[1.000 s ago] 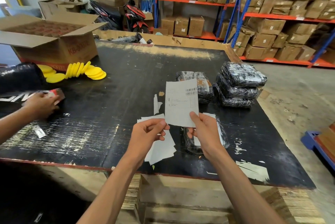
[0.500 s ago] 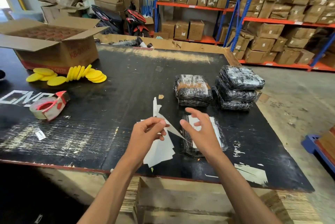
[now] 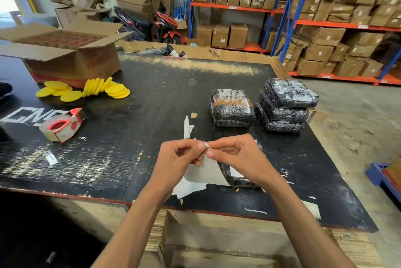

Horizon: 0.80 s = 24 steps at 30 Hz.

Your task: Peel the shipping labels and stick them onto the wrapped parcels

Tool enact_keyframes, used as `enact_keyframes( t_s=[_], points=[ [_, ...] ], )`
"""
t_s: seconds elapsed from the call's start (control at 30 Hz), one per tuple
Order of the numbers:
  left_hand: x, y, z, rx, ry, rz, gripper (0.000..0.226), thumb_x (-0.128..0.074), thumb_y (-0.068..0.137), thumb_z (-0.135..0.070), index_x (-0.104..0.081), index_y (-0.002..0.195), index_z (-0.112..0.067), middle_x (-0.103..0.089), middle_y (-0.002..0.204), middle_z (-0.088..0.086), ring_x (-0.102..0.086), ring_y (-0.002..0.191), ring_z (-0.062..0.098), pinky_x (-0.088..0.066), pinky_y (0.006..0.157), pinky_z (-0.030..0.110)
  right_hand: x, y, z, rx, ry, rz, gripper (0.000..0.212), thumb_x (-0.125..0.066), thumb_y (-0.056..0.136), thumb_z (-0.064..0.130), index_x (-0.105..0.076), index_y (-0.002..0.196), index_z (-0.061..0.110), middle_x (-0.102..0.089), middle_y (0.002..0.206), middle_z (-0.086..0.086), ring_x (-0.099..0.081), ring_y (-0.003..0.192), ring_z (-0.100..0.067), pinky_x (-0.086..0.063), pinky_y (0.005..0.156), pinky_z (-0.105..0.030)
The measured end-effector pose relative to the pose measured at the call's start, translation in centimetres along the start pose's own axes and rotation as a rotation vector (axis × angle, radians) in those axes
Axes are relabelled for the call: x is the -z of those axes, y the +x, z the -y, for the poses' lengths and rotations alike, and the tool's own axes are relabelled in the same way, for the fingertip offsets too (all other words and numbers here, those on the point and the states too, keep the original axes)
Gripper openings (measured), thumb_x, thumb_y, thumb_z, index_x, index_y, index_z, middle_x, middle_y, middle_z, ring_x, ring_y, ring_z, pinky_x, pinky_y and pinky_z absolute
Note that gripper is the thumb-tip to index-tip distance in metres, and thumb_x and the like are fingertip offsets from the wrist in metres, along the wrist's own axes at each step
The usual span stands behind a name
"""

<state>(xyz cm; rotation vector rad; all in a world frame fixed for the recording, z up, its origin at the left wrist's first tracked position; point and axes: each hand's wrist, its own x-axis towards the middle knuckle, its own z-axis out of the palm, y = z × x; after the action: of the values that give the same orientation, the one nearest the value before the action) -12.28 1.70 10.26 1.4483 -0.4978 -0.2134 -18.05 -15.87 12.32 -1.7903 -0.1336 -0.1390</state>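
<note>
A white shipping label [image 3: 206, 170] hangs between my hands above the black table [image 3: 130, 137]. My left hand [image 3: 175, 159] and my right hand [image 3: 236, 157] both pinch its upper corner, fingertips almost touching. Under my right hand lies a black-wrapped parcel [image 3: 238, 178], mostly hidden. A pile of white label sheets [image 3: 188, 187] lies below my left hand. One wrapped parcel [image 3: 231, 108] sits further back, with a stack of three wrapped parcels [image 3: 286, 104] to its right.
A red tape dispenser [image 3: 63, 124] stands at the left. Yellow round pads [image 3: 86, 89] lie in front of an open cardboard box [image 3: 60, 52]. A curled backing strip [image 3: 187, 126] stands mid-table. Shelves of boxes [image 3: 325, 18] fill the background.
The label, held up flat a second ago, has been lowered and now hangs from its corner. My hands have come together. Another person's hand at the left has left the tape dispenser.
</note>
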Motion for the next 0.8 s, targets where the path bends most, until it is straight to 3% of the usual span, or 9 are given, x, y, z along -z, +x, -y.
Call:
enact_keyframes(
  t_s=[0.17, 0.47, 0.57, 0.67, 0.73, 0.8],
  points=[
    [-0.29, -0.11, -0.22, -0.004, 0.009, 0.0, 0.023, -0.067, 0.083, -0.026, -0.078, 0.087, -0.006, -0.067, 0.069, 0.009, -0.056, 0.064, 0.016, -0.05, 0.065, 0.023, 0.3, 0.05, 0.11, 0.022, -0.057, -0.002, 0.021, -0.074, 0.089, 0.013, -0.078, 0.108, 0.008, -0.079, 0.101, -0.005, -0.074, 0.101, -0.024, -0.056, 0.097, -0.042],
    [-0.54, -0.22, -0.29, -0.059, 0.12, -0.021, 0.013, -0.069, 0.088, -0.018, -0.079, 0.086, -0.011, -0.069, 0.072, 0.017, -0.056, 0.062, 0.015, -0.05, 0.067, 0.025, 0.63, -0.19, 0.53, -0.015, -0.091, 0.002, 0.018, -0.069, 0.093, 0.017, -0.079, 0.106, 0.009, -0.079, 0.099, -0.003, -0.074, 0.102, -0.024, -0.055, 0.096, -0.047],
    [-0.6, -0.13, -0.38, -0.08, 0.161, -0.022, 0.01, -0.07, 0.087, -0.017, -0.079, 0.082, -0.014, -0.069, 0.065, 0.004, -0.056, 0.061, 0.012, -0.048, 0.068, 0.02, 0.64, -0.16, 0.59, -0.016, -0.109, -0.012, 0.016, -0.067, 0.095, 0.019, -0.081, 0.102, 0.013, -0.08, 0.094, -0.003, -0.073, 0.097, -0.032, -0.056, 0.092, -0.052],
    [-0.7, 0.13, -0.34, -0.086, 0.248, -0.025, 0.01, -0.07, 0.088, -0.017, -0.076, 0.08, -0.017, -0.067, 0.064, -0.007, -0.059, 0.061, 0.01, -0.048, 0.071, 0.019, 0.6, 0.03, 0.56, -0.042, -0.12, -0.051, 0.017, -0.066, 0.095, 0.016, -0.082, 0.092, 0.011, -0.079, 0.082, -0.003, -0.072, 0.076, -0.028, -0.06, 0.076, -0.038],
    [-0.82, 0.33, -0.11, -0.079, 0.299, -0.02, 0.01, -0.068, 0.09, -0.017, -0.074, 0.081, -0.016, -0.068, 0.068, -0.002, -0.061, 0.064, 0.01, -0.051, 0.073, 0.022, 0.37, 0.15, 0.53, -0.091, -0.073, -0.107, 0.021, -0.063, 0.094, 0.008, -0.08, 0.083, 0.006, -0.075, 0.068, -0.001, -0.064, 0.06, -0.012, -0.053, 0.063, -0.023],
    [-0.96, 0.54, 0.34, -0.056, 0.31, -0.01, 0.013, -0.064, 0.092, -0.015, -0.071, 0.081, -0.013, -0.069, 0.074, 0.002, -0.062, 0.067, 0.012, -0.053, 0.073, 0.029, 0.02, 0.29, 0.36, -0.164, 0.035, -0.201, 0.022, -0.061, 0.094, 0.004, -0.078, 0.08, 0.002, -0.074, 0.065, -0.003, -0.063, 0.057, -0.009, -0.052, 0.057, -0.02]
  ],
)
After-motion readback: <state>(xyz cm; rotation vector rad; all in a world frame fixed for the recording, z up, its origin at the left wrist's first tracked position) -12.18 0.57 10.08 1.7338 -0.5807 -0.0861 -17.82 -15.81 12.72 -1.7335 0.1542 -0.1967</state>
